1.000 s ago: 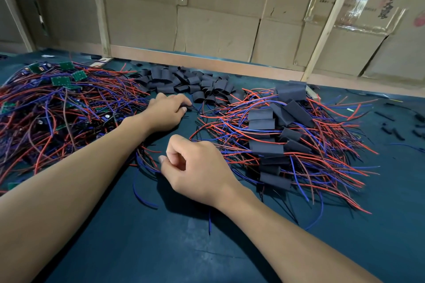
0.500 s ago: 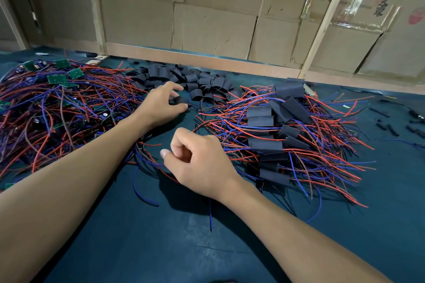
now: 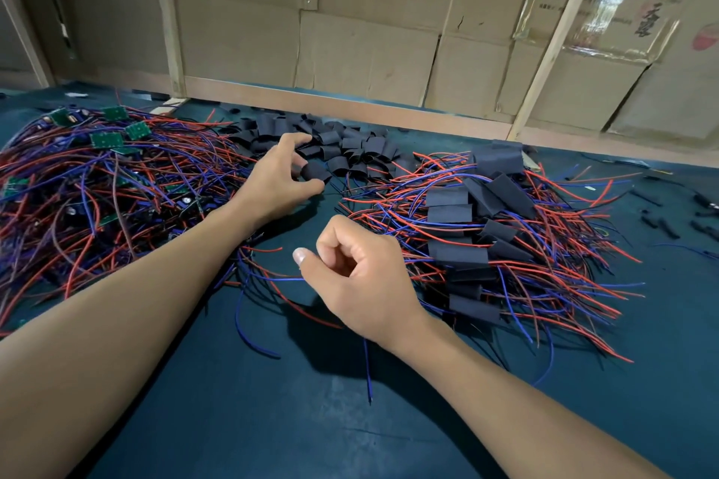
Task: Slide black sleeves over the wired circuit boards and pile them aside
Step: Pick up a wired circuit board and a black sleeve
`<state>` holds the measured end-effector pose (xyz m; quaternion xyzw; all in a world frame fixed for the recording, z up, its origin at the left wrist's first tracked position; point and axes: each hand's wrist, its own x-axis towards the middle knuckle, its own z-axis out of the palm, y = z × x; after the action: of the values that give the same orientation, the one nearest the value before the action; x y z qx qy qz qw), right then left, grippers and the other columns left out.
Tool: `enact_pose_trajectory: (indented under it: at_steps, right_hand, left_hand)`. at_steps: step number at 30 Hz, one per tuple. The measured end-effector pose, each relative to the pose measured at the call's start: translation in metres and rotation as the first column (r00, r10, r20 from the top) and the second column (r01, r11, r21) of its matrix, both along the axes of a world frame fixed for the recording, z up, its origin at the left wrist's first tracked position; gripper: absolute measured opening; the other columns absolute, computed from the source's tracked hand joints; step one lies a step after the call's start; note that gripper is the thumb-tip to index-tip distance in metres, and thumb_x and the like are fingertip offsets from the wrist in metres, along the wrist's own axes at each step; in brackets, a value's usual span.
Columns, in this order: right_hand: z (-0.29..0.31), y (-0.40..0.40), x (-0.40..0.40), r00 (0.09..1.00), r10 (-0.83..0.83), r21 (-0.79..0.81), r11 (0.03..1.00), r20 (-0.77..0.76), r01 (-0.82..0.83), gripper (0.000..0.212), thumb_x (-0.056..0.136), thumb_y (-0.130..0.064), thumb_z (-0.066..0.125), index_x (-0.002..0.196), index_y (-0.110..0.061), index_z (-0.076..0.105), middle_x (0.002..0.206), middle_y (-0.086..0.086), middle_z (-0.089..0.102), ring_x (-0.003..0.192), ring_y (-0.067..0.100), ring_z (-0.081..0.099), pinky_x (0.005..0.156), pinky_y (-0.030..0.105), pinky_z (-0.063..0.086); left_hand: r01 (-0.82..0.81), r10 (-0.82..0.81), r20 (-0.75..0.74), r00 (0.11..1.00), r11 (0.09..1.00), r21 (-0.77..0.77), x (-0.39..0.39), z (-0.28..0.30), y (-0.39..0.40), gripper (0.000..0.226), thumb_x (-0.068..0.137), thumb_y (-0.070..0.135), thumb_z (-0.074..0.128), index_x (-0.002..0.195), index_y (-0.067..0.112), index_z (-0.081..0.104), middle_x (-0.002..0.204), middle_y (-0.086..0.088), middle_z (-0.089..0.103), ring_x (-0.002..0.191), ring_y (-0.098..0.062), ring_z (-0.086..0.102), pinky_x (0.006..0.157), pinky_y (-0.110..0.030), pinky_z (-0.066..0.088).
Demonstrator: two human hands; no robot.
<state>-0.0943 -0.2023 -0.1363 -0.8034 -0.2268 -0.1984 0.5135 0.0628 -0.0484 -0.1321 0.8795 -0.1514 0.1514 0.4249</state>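
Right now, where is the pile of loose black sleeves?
In the head view, the loose black sleeves lie at the table's far edge, between the unsleeved boards on the left and the sleeved pile on the right.

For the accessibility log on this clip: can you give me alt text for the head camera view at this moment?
A person's left hand pinches one black sleeve at the edge of a heap of loose sleeves, while the right hand, loosely curled, holds a blue wire. Unsleeved wired circuit boards lie tangled left; sleeved ones are piled right on a dark green table.
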Motion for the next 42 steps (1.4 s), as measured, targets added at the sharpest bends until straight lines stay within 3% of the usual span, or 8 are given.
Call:
enact_pose_trajectory:
  at_steps: [7,12,21,25,28,32,36,42]
  right_hand:
    - [0.02,-0.007,0.0,0.987,-0.06,0.353,0.929,-0.151,0.11,0.018,0.092,-0.03,0.073,0.084,-0.018,0.062,0.067,0.002,0.059,0.055,0.012,0.048,0.051,0.028,0.038]
    - [0.046,-0.014,0.003,0.89,0.208,0.673,0.727,-0.406,0.137,0.029,0.099,-0.041,0.062,0.104,-0.014,0.066,0.102,0.016,0.076,0.071,0.029,0.075,0.036,0.027,0.046]
    - [0.059,-0.032,0.005,0.846,0.282,0.766,0.609,-0.452,0.207,0.012,0.095,-0.017,0.069,0.094,-0.009,0.077,0.092,0.015,0.074,0.076,0.026,0.072,0.047,0.025,0.053]
    - [0.061,-0.033,0.004,0.819,0.341,0.797,0.564,-0.462,0.216,0.017,0.093,-0.019,0.07,0.106,-0.008,0.073,0.086,0.009,0.074,0.072,0.017,0.075,0.045,0.019,0.05]
    - [0.061,-0.03,0.002,0.796,0.422,0.843,0.502,-0.433,0.192,0.014,0.096,-0.015,0.065,0.105,-0.007,0.072,0.085,0.009,0.074,0.081,0.024,0.078,0.049,0.021,0.055]
    - [0.06,-0.028,0.0,0.757,0.538,0.898,0.416,-0.37,0.143,0.025,0.098,-0.007,0.06,0.122,0.002,0.066,0.111,0.026,0.073,0.098,0.04,0.075,0.07,0.033,0.063]
    - [0.057,-0.028,-0.001,0.737,0.597,0.925,0.364,-0.318,0.105,0.032,0.098,-0.006,0.056,0.126,0.008,0.058,0.119,0.033,0.068,0.109,0.047,0.069,0.083,0.04,0.062]
    - [0.055,-0.027,0.0,0.713,0.64,0.933,0.355,-0.287,0.057,0.037,0.1,-0.009,0.054,0.129,0.014,0.053,0.124,0.034,0.065,0.115,0.046,0.067,0.095,0.044,0.058]
  left_hand:
    - [0.212,-0.2,-0.134,0.971,0.973,0.085,-0.016,0.068,-0.001,0.065,0.081,0.023,0.083,0.137,0.03,0.051,0.113,-0.002,0.066,0.103,-0.017,0.068,0.095,-0.037,0.054]
    - [0.543,-0.532,-0.229,0.816,0.84,-0.017,-0.045,0.126,0.0,0.077,0.072,-0.001,0.087,0.133,0.034,0.056,0.112,-0.003,0.071,0.098,-0.014,0.071,0.092,-0.024,0.055]
    - [0.717,-0.674,-0.295,0.677,0.694,0.063,-0.062,0.125,-0.021,0.082,0.074,0.003,0.087,0.141,0.032,0.049,0.117,0.001,0.071,0.112,-0.019,0.067,0.081,-0.017,0.052]
    - [0.612,-0.585,-0.269,0.765,0.79,0.021,-0.052,0.124,-0.008,0.068,0.076,0.02,0.087,0.134,0.036,0.055,0.111,0.004,0.073,0.1,-0.018,0.072,0.084,-0.031,0.059]
    - [0.419,-0.235,-0.455,0.859,0.833,0.361,-0.034,0.113,0.009,0.046,0.078,0.034,0.085,0.118,0.027,0.064,0.084,0.009,0.075,0.07,-0.006,0.069,0.061,-0.029,0.056]
    - [0.352,0.296,-0.687,0.664,0.686,0.636,-0.026,0.084,0.023,0.059,0.065,0.04,0.094,0.109,0.013,0.066,0.096,-0.005,0.073,0.071,-0.02,0.076,0.062,-0.034,0.061]
    - [0.34,0.297,-0.741,0.603,0.744,0.575,-0.027,0.079,0.023,0.057,0.074,0.007,0.087,0.121,0.007,0.056,0.102,-0.016,0.069,0.071,-0.028,0.076,0.057,-0.031,0.057]
    - [0.304,-0.027,-0.677,0.735,0.906,0.294,-0.039,0.116,0.026,0.064,0.079,0.001,0.081,0.13,0.026,0.051,0.075,-0.008,0.076,0.067,-0.023,0.071,0.072,-0.04,0.063]
